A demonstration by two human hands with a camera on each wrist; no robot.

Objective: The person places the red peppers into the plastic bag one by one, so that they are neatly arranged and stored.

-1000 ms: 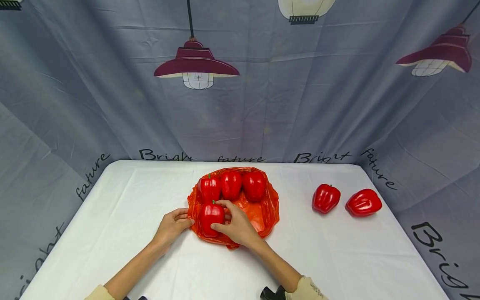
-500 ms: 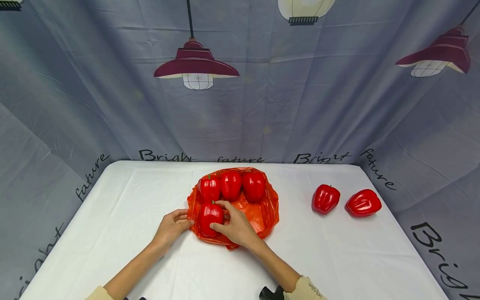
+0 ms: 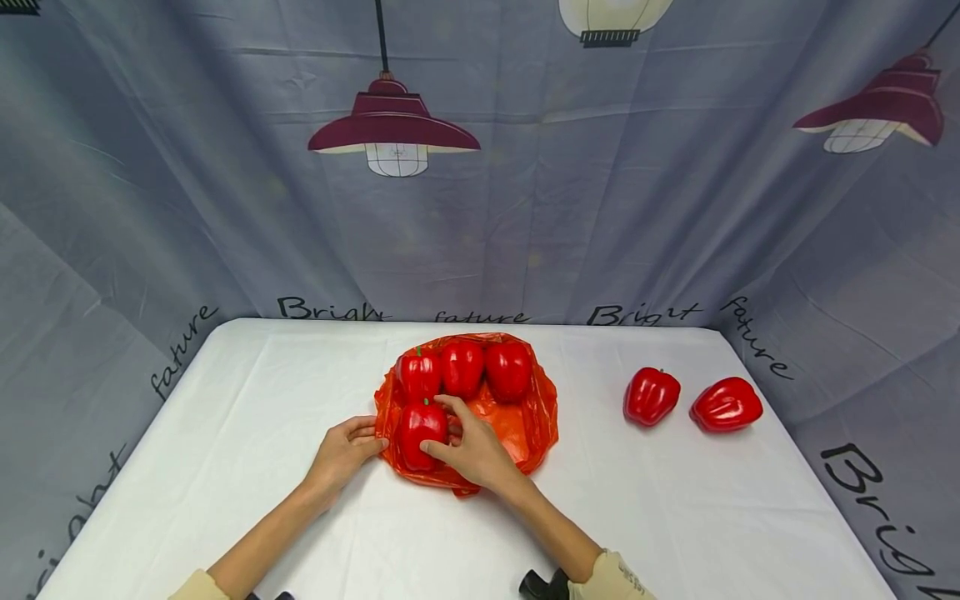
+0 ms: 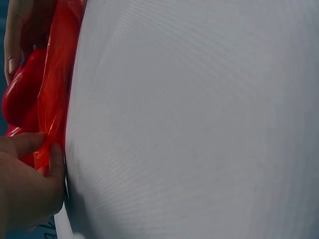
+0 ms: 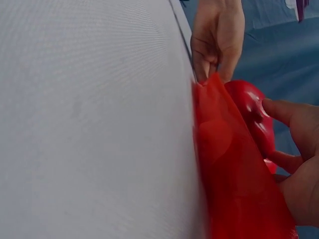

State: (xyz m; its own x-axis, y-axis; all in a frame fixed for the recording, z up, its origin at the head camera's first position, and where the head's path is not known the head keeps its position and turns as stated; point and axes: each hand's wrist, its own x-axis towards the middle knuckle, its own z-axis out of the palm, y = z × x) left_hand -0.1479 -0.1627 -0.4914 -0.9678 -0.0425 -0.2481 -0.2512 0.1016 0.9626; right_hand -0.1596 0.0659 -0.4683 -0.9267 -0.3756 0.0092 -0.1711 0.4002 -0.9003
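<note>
A red-orange plastic bag (image 3: 512, 427) lies spread wide on the table, its rim rolled into a low wall. Three red bell peppers stand along its far side: a left one (image 3: 420, 377), a middle one (image 3: 462, 368) and a right one (image 3: 508, 371). My right hand (image 3: 480, 454) holds another red bell pepper (image 3: 420, 432) at the bag's near left, thumb in front and fingers round its right side. At the bag's left edge, my left hand (image 3: 339, 458) pinches the rim between thumb and fingers, which the left wrist view shows on the plastic (image 4: 52, 104).
To the right on the white-covered table (image 3: 675, 517) lie two more red bell peppers, one more upright (image 3: 652, 397) and one on its side (image 3: 726, 405). A grey printed curtain (image 3: 525, 208) hangs behind and along both sides of the table.
Both hands stay almost in place. The right hand's fingers and the pepper in it shift only very slightly; the bag and other peppers have not moved.
</note>
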